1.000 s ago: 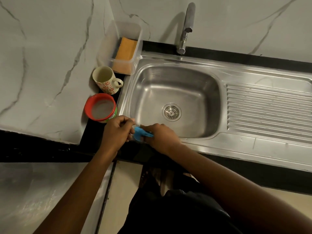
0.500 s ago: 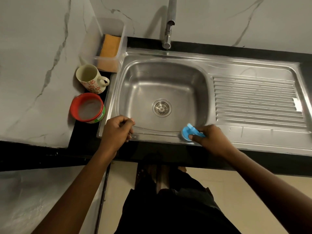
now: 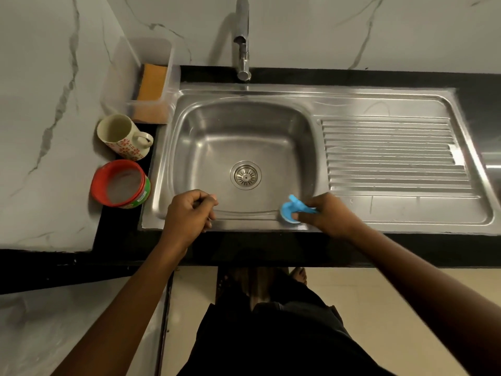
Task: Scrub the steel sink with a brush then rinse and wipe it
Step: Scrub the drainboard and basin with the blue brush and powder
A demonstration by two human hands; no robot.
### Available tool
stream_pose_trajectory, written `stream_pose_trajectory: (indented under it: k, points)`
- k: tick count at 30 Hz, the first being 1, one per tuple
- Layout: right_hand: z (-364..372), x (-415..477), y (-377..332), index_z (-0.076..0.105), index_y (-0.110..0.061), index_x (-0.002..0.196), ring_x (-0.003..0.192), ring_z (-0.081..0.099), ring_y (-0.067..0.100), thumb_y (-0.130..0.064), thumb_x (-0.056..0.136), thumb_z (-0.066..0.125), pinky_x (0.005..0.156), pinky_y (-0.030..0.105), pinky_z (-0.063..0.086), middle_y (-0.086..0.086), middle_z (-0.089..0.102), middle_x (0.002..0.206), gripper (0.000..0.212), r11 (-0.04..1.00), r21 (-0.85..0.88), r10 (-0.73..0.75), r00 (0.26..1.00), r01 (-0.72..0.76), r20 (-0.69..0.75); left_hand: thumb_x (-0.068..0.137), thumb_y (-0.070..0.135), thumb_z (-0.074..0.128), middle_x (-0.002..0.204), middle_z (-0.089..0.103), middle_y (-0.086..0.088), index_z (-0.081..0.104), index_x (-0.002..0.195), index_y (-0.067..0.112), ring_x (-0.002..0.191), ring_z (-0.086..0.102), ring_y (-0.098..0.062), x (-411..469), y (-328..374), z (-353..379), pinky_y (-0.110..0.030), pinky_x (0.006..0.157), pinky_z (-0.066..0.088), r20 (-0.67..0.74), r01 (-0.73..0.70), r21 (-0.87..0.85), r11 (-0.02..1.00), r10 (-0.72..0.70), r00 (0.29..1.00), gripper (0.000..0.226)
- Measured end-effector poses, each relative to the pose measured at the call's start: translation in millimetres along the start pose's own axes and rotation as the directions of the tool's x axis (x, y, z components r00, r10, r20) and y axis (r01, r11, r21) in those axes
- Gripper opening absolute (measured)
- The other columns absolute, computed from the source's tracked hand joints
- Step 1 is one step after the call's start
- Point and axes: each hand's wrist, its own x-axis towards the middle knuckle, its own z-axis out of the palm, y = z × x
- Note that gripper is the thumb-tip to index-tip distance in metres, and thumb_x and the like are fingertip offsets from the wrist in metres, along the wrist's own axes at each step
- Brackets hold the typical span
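Blue brush slid right along sink rim, black counter (marble walls)

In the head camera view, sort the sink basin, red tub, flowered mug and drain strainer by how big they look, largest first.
1. sink basin
2. red tub and flowered mug: they look about alike, so I won't rank one over the other
3. drain strainer, clearly the smallest

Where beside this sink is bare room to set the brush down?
Free: the ribbed drainboard right of the basin, and the flat steel strip along its near edge. Crowded: the narrow counter left of the basin, holding mug, red tub and sponge box.
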Motion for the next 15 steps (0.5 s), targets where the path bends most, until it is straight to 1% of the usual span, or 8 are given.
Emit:
stream_pose_trajectory:
  k: [4,6,8,9,10,12,14,15]
  points:
    - [-32.8,-9.6,39.3,0.075,-0.021,0.125,0.065,0.06,0.008,-0.047,0.088,0.077,0.059,0.024,0.044,0.001,0.075,0.094,0.045,0.995,-0.029,0.097,0.995,-0.098,-0.03,0.102,0.022,0.065,0.071,0.072,-0.012,0.074,0.089,0.011,0.057,0.063,-0.018,1.2,4.0,14.6,-0.029,0.057,0.055,0.028,-0.007,0.001,1.0,0.007,1.0,0.019]
    - [-26.4,-5.4,33.4,0.074,-0.02,0.126,0.063,0.058,0.006,-0.046,0.09,0.076,0.057,0.021,0.041,-0.003,0.072,0.087,0.045,0.994,-0.012,0.107,0.994,-0.108,-0.037,0.102,0.021,0.065,0.071,0.071,-0.013,0.074,0.089,0.01,0.057,0.062,-0.018,1.7,6.5,21.4,-0.028,0.056,0.054,0.044,-0.009,0.0,1.0,0.009,0.999,0.019]
    - [-7.4,1.1,12.5,0.075,-0.019,0.122,0.062,0.056,0.002,-0.044,0.09,0.077,0.058,0.021,0.04,-0.011,0.063,0.075,0.04,0.998,0.021,0.06,0.998,-0.059,-0.03,0.102,0.021,0.066,0.07,0.071,-0.012,0.074,0.088,0.01,0.056,0.062,-0.018,2.3,9.2,29.1,-0.03,0.057,0.053,0.065,-0.01,-0.001,1.0,0.01,0.998,0.019]
    - [5.0,4.0,-1.1,0.075,-0.021,0.121,0.063,0.056,0.002,-0.044,0.09,0.077,0.06,0.023,0.042,-0.012,0.062,0.074,0.039,0.999,0.048,0.02,1.0,-0.019,-0.022,0.101,0.021,0.066,0.069,0.071,-0.011,0.074,0.088,0.01,0.056,0.062,-0.018,2.9,11.1,33.1,-0.031,0.057,0.053,0.073,-0.009,0.004,1.0,0.008,0.997,0.019]
    - [18.2,6.5,-13.9,0.076,-0.023,0.121,0.065,0.058,0.002,-0.046,0.09,0.077,0.063,0.025,0.046,-0.01,0.064,0.075,0.039,0.997,0.075,-0.023,1.0,0.024,-0.008,0.101,0.022,0.066,0.069,0.071,-0.01,0.074,0.088,0.01,0.056,0.062,-0.018,3.6,13.4,36.4,-0.032,0.058,0.053,0.079,-0.007,0.011,1.0,0.006,0.997,0.019]
    - [40.4,6.0,-37.6,0.074,-0.029,0.125,0.072,0.065,0.006,-0.049,0.089,0.075,0.073,0.031,0.055,-0.007,0.071,0.085,0.04,0.991,0.1,-0.094,0.996,0.093,0.004,0.101,0.022,0.066,0.068,0.071,-0.01,0.074,0.087,0.01,0.056,0.061,-0.019,5.4,18.3,42.2,-0.034,0.058,0.054,0.083,-0.008,0.019,1.0,0.007,0.997,0.02]
    - [47.3,0.7,-41.5,0.07,-0.033,0.13,0.08,0.067,0.007,-0.051,0.09,0.073,0.08,0.035,0.058,-0.008,0.074,0.095,0.044,0.988,0.105,-0.116,0.993,0.116,-0.007,0.101,0.023,0.066,0.068,0.071,-0.009,0.074,0.087,0.01,0.056,0.061,-0.02,7.9,23.7,48.9,-0.036,0.059,0.055,0.087,-0.015,0.025,1.0,0.013,0.996,0.02]
    - [43.4,-3.4,-34.7,0.069,-0.033,0.131,0.081,0.066,0.006,-0.051,0.09,0.072,0.081,0.034,0.058,-0.009,0.074,0.096,0.044,0.987,0.116,-0.11,0.994,0.11,-0.014,0.101,0.023,0.066,0.068,0.071,-0.009,0.074,0.087,0.01,0.056,0.061,-0.021,9.2,26.2,52.2,-0.038,0.061,0.055,0.093,-0.019,0.029,0.999,0.016,0.996,0.02]
